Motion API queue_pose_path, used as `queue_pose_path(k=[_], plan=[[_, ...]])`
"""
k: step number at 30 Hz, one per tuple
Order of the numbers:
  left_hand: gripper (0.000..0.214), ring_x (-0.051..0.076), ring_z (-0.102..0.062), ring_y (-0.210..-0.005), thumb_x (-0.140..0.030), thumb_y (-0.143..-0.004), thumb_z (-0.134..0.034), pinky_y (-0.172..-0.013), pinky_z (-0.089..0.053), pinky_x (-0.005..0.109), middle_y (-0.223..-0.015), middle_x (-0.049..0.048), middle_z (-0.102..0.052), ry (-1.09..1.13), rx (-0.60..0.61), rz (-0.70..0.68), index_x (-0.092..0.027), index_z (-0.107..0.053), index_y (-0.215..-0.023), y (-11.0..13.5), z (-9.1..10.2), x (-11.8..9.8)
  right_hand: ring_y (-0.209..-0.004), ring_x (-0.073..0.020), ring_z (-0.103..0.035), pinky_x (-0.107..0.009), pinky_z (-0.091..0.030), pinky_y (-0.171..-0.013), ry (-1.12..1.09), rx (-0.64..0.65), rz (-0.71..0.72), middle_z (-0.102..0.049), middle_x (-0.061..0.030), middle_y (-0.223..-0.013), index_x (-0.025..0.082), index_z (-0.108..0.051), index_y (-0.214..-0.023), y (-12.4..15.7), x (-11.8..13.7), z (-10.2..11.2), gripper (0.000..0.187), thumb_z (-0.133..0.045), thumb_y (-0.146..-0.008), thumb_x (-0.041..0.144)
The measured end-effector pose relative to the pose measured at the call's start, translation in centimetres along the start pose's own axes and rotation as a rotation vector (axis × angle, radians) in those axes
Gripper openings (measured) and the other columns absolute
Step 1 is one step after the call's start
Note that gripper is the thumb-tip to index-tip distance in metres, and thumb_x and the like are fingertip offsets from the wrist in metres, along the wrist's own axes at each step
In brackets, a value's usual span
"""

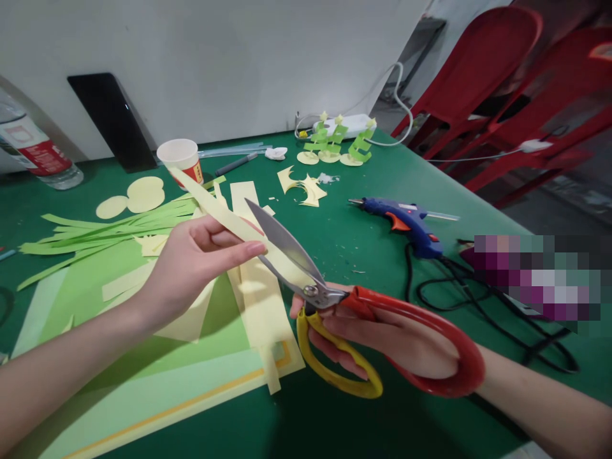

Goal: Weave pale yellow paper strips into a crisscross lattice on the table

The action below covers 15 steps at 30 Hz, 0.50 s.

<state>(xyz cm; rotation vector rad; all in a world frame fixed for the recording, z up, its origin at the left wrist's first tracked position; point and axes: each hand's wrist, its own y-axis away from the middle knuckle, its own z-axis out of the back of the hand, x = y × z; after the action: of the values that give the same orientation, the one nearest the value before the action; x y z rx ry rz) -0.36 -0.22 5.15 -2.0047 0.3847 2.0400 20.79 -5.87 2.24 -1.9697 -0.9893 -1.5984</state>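
Note:
My left hand (pixel 191 261) pinches a pale yellow paper strip (pixel 210 205) between thumb and fingers, holding it at a slant above the table. In my right hand (pixel 382 338) is a pair of scissors (pixel 287 248) with one red and one yellow handle. Its blades are parted, and the lower end of the strip lies between them near the pivot. Below the hands are green and cream paper sheets (pixel 224 357) and cut cream strips (pixel 258 280). Thin green paper strips (pixel 109 233) lie in a bunch beyond my left wrist.
A blue glue gun (pixel 406 220) with a black cord lies at right. Behind stand a paper cup (pixel 179 159), a bottle (pixel 38 143), a phone (pixel 112 121) and small paper figures (pixel 329 143) by a power strip (pixel 351 125). Paper scraps (pixel 306 188) and red chairs (pixel 478 70) also show.

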Motion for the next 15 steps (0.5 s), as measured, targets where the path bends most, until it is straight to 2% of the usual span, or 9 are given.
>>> queue_pose_path(k=[6, 10, 13, 15], plan=[[0.014, 0.016, -0.067, -0.082, -0.017, -0.073, -0.068, -0.073, -0.052, 0.019, -0.086, 0.0002, -0.073, -0.008, 0.065, 0.038, -0.022, -0.069, -0.085, -0.2, 0.32, -0.2, -0.039, -0.0046, -0.033, -0.019, -0.029, -0.041, 0.064, -0.03, -0.068, -0.04, 0.0073, -0.054, 0.019, -0.045, -0.092, 0.07, 0.45, -0.05, 0.021, -0.035, -0.091, 0.038], [0.016, 0.018, -0.066, -0.084, -0.019, -0.073, -0.068, -0.076, -0.051, 0.022, -0.086, 0.0013, -0.072, -0.067, 0.049, 0.058, -0.021, -0.068, -0.089, -0.25, 0.48, -0.35, -0.037, -0.0035, -0.032, -0.019, -0.026, -0.037, 0.067, -0.058, -0.119, -0.041, 0.007, -0.055, 0.019, -0.043, -0.086, -0.01, 0.83, -0.16, 0.025, -0.037, -0.089, 0.042], [0.018, 0.019, -0.066, -0.083, -0.023, -0.071, -0.069, -0.076, -0.05, 0.025, -0.085, 0.0021, -0.072, -0.088, 0.016, 0.064, -0.02, -0.067, -0.089, -0.25, 0.49, -0.37, -0.038, -0.0044, -0.032, -0.019, -0.028, -0.039, 0.056, -0.08, -0.153, -0.04, 0.007, -0.055, 0.02, -0.045, -0.091, 0.11, 0.57, -0.16, 0.023, -0.038, -0.089, 0.041], [0.016, 0.018, -0.066, -0.081, -0.024, -0.07, -0.07, -0.074, -0.05, 0.025, -0.084, 0.001, -0.072, -0.072, 0.018, 0.059, -0.021, -0.068, -0.086, -0.3, 0.43, -0.38, -0.045, -0.0058, -0.038, -0.02, -0.034, -0.046, 0.018, -0.063, -0.128, -0.046, 0.0046, -0.063, 0.021, -0.046, -0.102, 0.27, 0.19, -0.07, 0.021, -0.04, -0.088, 0.036]])
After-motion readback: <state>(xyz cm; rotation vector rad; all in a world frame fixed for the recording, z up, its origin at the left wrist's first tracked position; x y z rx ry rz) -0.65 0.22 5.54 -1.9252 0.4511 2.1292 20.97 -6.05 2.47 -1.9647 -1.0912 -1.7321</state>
